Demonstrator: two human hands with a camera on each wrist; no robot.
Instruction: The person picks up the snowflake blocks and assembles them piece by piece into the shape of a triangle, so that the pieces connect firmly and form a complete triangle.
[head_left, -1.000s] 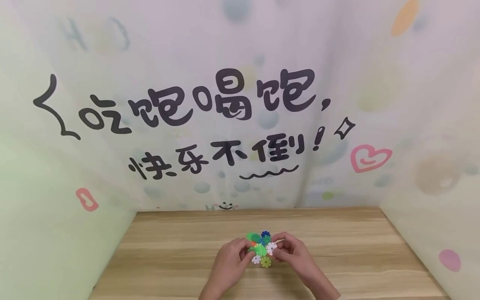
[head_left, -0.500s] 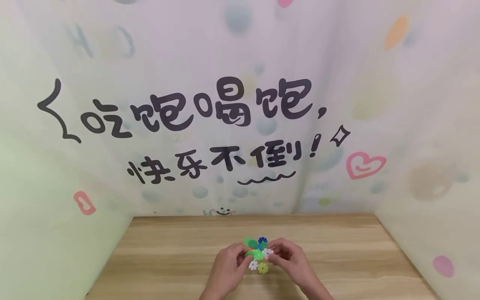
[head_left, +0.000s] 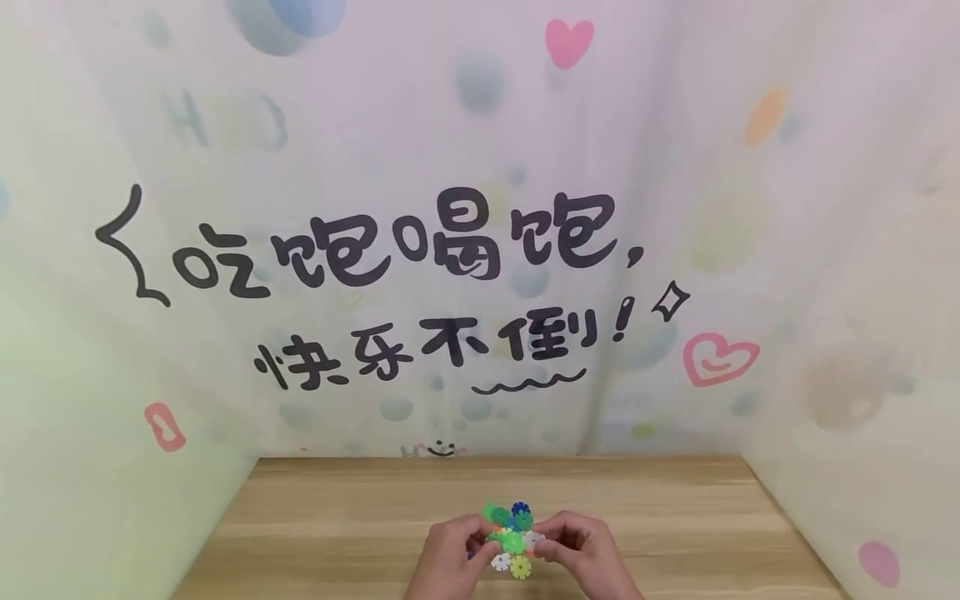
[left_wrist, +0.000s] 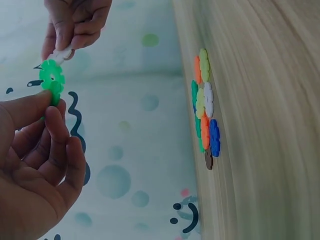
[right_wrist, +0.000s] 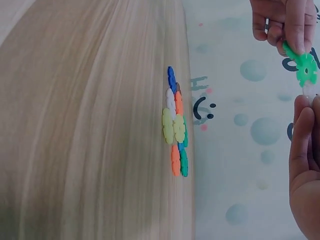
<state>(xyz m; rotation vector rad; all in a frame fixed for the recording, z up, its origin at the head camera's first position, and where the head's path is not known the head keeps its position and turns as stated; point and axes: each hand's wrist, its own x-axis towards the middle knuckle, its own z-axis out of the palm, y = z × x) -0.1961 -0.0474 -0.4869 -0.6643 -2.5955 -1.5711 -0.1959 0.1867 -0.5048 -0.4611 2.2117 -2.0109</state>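
Above the table, my left hand [head_left: 453, 554] pinches a green snowflake disc that is joined to a second green snowflake disc [left_wrist: 52, 74]. My right hand [head_left: 581, 546] grips a white snowflake disc [right_wrist: 309, 90] between thumb and fingers. The white disc's edge meets the rim of the upper green one in both wrist views, partly covered by the right fingertips. Seen from the left wrist, the right hand [left_wrist: 77, 25] is at the top, across the discs from my left palm [left_wrist: 40, 170].
Several loose snowflake discs lie grouped on the wooden table [head_left: 337, 517] below the hands, among them a dark blue disc [right_wrist: 171, 78], a yellow disc [right_wrist: 167, 126], an orange disc [left_wrist: 205, 131] and a brown disc [left_wrist: 209, 159]. A printed curtain [head_left: 390, 150] stands behind.
The head view has tilted up, so hands and table sit lower in it. The white disc has turned from facing the camera to a more slanted angle. Both hands keep their holds.
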